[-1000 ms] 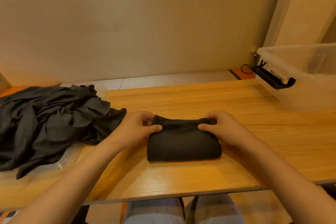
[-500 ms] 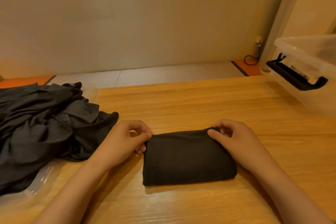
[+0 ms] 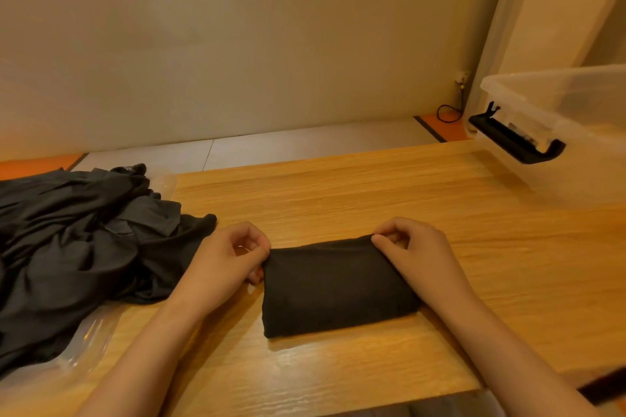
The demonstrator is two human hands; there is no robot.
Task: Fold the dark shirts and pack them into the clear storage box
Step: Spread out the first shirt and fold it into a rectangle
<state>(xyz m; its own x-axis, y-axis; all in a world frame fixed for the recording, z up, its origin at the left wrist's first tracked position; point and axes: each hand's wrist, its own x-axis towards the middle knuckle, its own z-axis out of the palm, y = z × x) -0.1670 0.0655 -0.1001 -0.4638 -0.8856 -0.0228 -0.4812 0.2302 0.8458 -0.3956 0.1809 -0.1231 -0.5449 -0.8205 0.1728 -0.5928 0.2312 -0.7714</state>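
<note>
Dim warm light; soft focus; edges bowed (wide-angle)

Bare tabletop (image 3: 423,193) reaches the seemingly open box (image 3: 596,166).

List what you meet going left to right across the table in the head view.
Pile of unfolded dark shirts → left hand → folded shirt → right hand → clear storage box. Both hands pinch the folded shirt's far corners.
</note>
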